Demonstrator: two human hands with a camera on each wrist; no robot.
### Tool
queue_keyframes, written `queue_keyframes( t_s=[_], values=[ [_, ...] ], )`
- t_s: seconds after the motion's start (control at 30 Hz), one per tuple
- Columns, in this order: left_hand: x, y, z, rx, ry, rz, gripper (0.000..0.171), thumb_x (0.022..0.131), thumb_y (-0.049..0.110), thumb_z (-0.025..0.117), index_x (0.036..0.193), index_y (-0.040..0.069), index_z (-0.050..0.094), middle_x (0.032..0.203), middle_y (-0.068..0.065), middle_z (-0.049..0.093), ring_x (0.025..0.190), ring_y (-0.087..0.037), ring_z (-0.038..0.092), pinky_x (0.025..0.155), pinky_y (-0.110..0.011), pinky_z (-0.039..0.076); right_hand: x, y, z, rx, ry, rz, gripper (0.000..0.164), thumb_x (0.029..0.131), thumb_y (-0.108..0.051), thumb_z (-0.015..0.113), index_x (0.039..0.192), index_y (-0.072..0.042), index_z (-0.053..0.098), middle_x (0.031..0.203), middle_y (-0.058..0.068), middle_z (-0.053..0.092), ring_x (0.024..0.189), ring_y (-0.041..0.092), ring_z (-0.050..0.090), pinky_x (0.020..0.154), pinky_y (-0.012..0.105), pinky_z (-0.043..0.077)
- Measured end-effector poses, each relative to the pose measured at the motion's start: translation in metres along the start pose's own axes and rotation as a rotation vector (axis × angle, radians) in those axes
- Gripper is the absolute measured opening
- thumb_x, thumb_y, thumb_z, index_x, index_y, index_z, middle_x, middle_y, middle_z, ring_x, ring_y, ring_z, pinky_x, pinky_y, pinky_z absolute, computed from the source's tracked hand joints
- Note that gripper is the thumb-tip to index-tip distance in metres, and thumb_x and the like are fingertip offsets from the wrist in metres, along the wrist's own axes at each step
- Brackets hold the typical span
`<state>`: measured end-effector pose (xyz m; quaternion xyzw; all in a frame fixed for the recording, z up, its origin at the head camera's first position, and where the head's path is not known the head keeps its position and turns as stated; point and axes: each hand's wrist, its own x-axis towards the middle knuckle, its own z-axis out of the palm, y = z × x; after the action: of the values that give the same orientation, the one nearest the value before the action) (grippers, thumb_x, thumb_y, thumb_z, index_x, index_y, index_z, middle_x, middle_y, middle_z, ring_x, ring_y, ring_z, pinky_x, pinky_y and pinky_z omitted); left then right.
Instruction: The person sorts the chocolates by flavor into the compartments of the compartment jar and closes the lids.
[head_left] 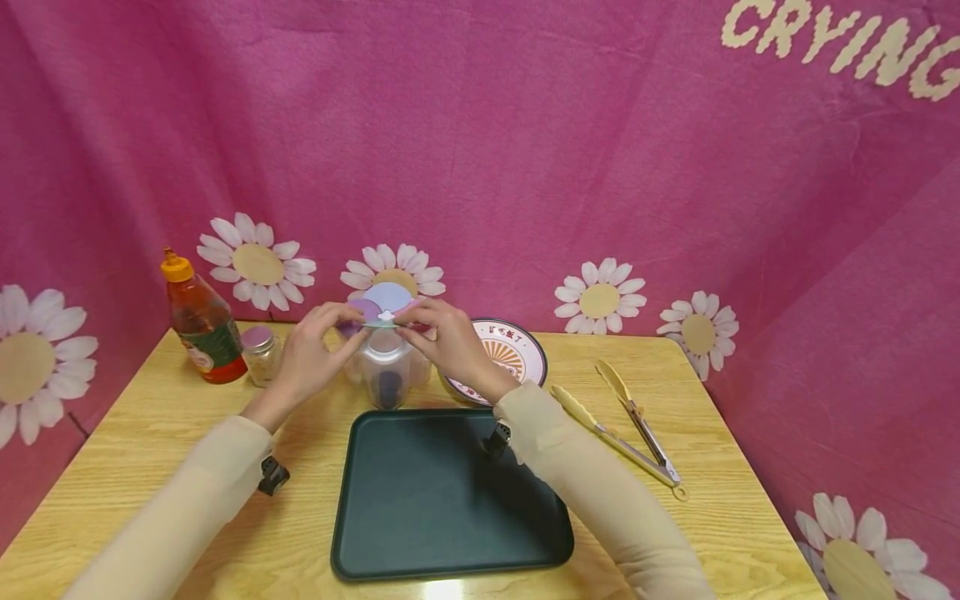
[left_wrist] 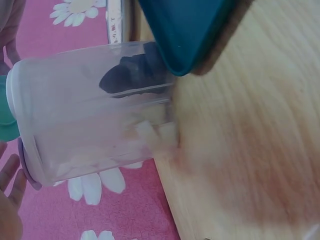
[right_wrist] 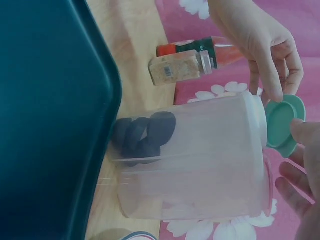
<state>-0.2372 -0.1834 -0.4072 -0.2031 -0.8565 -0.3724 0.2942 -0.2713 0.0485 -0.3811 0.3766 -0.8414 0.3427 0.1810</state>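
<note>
A clear plastic canister (head_left: 386, 375) with compartments stands behind the tray, topped by purple, blue, pink and green lids. Its green lid (right_wrist: 282, 125) is raised at the front. My left hand (head_left: 311, 346) pinches the lid's left edge. On the other edge, my right hand (head_left: 450, 337) pinches with its thumb on the lid's inner face. Dark rounded pieces (right_wrist: 150, 135) lie at the bottom of the front compartment. Pale chunks (left_wrist: 155, 131) show in a neighbouring compartment in the left wrist view.
A dark green tray (head_left: 450, 500) lies in front of the canister. Left of it stand a red sauce bottle (head_left: 206, 325) and a small jar (head_left: 261, 354). At the right are a patterned plate (head_left: 510, 354) and tongs (head_left: 630, 433). Pink cloth (head_left: 480, 167) hangs behind the table.
</note>
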Motion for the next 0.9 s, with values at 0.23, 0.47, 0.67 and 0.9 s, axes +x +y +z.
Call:
queue_keyframes(
  t_s=[0.23,0.47,0.67,0.9],
  values=[
    [-0.011,0.002,0.001,0.057,0.005,0.084,0.025,0.084,0.005,0.087,0.108,0.008,0.079,0.110,-0.011,0.079,0.102,-0.030,0.069,0.084,-0.051,0.060,-0.011,-0.001,0.003,-0.052,-0.017,-0.068,0.015,0.095,-0.016,0.079,0.109,-0.011,0.083,0.108,0.003,0.076,0.105,0.018,0.068,0.093,0.030,0.058],
    [-0.018,0.000,0.004,0.075,0.015,0.133,0.029,0.079,0.006,0.091,0.106,0.008,0.081,0.108,-0.010,0.079,0.103,-0.028,0.069,0.084,-0.045,0.060,-0.020,-0.001,0.007,-0.079,-0.021,-0.106,0.014,0.095,-0.015,0.079,0.108,-0.010,0.083,0.110,0.005,0.075,0.105,0.020,0.066,0.087,0.028,0.057],
    [-0.023,-0.002,0.006,0.093,0.011,0.144,0.030,0.077,0.007,0.093,0.105,0.009,0.082,0.108,-0.008,0.078,0.103,-0.026,0.067,0.085,-0.043,0.059,-0.025,0.001,0.011,-0.111,-0.010,-0.138,0.014,0.093,-0.016,0.081,0.106,-0.011,0.083,0.110,0.006,0.074,0.103,0.019,0.066,0.085,0.027,0.057],
    [-0.020,-0.001,0.005,0.102,0.003,0.140,0.028,0.076,0.007,0.093,0.101,0.008,0.082,0.105,-0.009,0.076,0.102,-0.027,0.065,0.084,-0.048,0.059,-0.023,0.003,0.012,-0.145,0.012,-0.176,0.012,0.091,-0.018,0.084,0.101,-0.012,0.083,0.106,0.005,0.074,0.101,0.019,0.066,0.087,0.029,0.057]
  ],
)
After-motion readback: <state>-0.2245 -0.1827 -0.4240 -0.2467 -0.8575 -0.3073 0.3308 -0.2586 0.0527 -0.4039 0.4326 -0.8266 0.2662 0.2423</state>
